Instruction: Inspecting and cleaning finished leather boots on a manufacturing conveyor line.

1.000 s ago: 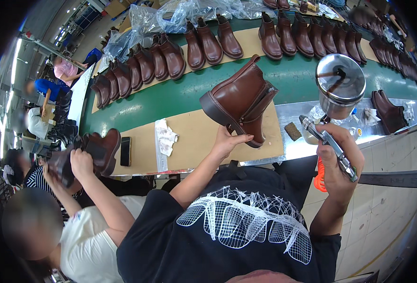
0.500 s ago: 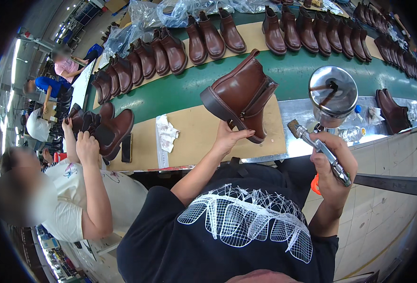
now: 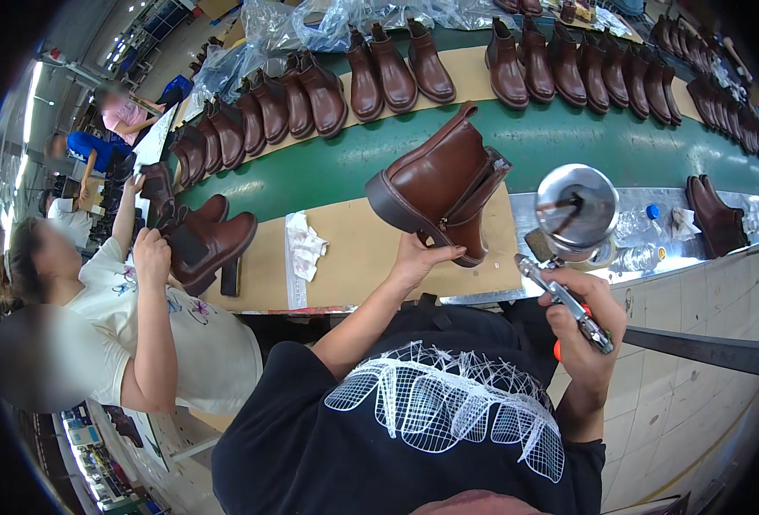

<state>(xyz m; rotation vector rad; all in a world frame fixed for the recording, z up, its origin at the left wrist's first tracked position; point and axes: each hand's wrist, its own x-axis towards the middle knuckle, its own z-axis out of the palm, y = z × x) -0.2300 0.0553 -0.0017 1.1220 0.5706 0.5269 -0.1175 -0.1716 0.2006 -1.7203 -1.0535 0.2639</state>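
Observation:
My left hand [image 3: 420, 262] grips a brown leather ankle boot [image 3: 435, 176] from below, near its toe end. The boot is tilted, with its dark heel toward the left and its side zip facing right. In my right hand [image 3: 590, 318] is a metal spray gun [image 3: 560, 296], its fingers wrapped round the handle. A round shiny cup [image 3: 577, 206] sits on top of the gun. The nozzle end points left toward the boot, with a gap between them. Below the boot lies a sheet of brown cardboard [image 3: 354, 232].
Brown boots [image 3: 392, 73] stand in a long row across the green table [image 3: 336, 163]. A crumpled white cloth [image 3: 306, 245] lies on the cardboard. Clear plastic bottles [image 3: 637, 257] and a boot pair [image 3: 714, 215] are at right. At left, a co-worker's hand [image 3: 152, 257] is by other boots.
My right hand has brought the spray gun left and slightly down, closer to the boot. The boot in my left hand has shifted only slightly. The co-worker's boots have moved a little.

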